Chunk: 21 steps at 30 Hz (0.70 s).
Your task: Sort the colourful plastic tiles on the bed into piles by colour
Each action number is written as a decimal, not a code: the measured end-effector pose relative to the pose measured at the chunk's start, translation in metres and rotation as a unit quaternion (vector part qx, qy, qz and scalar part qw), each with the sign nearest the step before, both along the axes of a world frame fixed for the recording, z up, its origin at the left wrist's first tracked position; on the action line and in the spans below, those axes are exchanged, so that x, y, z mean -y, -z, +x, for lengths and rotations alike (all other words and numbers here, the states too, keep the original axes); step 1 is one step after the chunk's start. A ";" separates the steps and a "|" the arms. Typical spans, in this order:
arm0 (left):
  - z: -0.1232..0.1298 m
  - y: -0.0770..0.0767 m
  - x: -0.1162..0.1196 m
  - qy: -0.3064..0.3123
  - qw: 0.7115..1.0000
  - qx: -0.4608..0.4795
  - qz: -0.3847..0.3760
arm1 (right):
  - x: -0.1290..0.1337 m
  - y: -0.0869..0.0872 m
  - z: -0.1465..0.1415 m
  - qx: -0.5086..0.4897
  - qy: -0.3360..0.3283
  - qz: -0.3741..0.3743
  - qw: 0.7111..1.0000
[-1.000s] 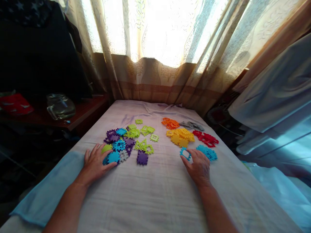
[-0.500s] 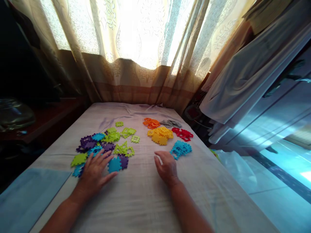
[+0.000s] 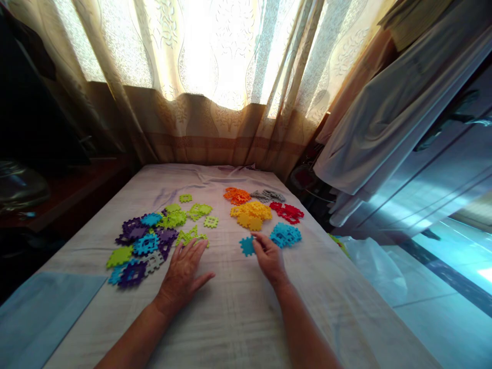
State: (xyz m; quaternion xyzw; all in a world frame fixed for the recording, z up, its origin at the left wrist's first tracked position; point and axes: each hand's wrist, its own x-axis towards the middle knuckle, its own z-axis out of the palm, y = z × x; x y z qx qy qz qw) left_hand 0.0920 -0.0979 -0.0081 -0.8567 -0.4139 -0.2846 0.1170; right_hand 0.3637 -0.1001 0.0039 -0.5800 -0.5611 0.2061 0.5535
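Between the fingers of my right hand [image 3: 269, 257] is a blue notched plastic tile [image 3: 246, 246], held just left of a heap of blue tiles [image 3: 285, 235]. My left hand [image 3: 184, 271] lies with its fingers spread over the near edge of some lime green tiles [image 3: 192, 235]; whether anything is under the palm is hidden. Left of it is a mixed pile with purple tiles [image 3: 132, 274], a grey tile [image 3: 154, 263], a blue tile [image 3: 146, 244] and a lime green tile [image 3: 119, 257].
Toward the back right sit heaps of orange tiles [image 3: 237, 196], grey tiles [image 3: 268, 196], yellow tiles [image 3: 251, 215] and red tiles [image 3: 287, 212]. A light blue cloth [image 3: 49, 312] lies at the left edge of the sheet [image 3: 238, 318]. Curtains [image 3: 207, 123] hang behind.
My right hand now pinches a blue tile, where its fingers looked bare before. My left hand has slid right off the mixed pile, uncovering a purple and a grey tile.
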 end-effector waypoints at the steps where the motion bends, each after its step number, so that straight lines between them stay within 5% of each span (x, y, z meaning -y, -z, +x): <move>1: -0.006 0.000 0.001 -0.007 1.000 0.000 0.004 | -0.004 0.002 0.021 -0.002 0.049 0.010 0.999; 4: -0.029 0.000 0.003 -0.022 1.000 -0.001 0.013 | -0.010 0.011 0.080 -0.007 0.155 -0.009 0.988; 8: -0.058 -0.003 0.006 -0.046 0.998 -0.005 0.038 | -0.010 0.024 0.115 0.034 0.190 -0.057 0.979; 17: -0.127 -0.020 0.014 -0.292 0.955 0.051 0.017 | 0.001 0.017 0.102 0.198 0.332 0.017 0.922; 21: -0.149 -0.019 0.023 -0.311 0.949 0.051 -0.027 | 0.004 0.013 0.092 0.215 0.322 0.053 0.920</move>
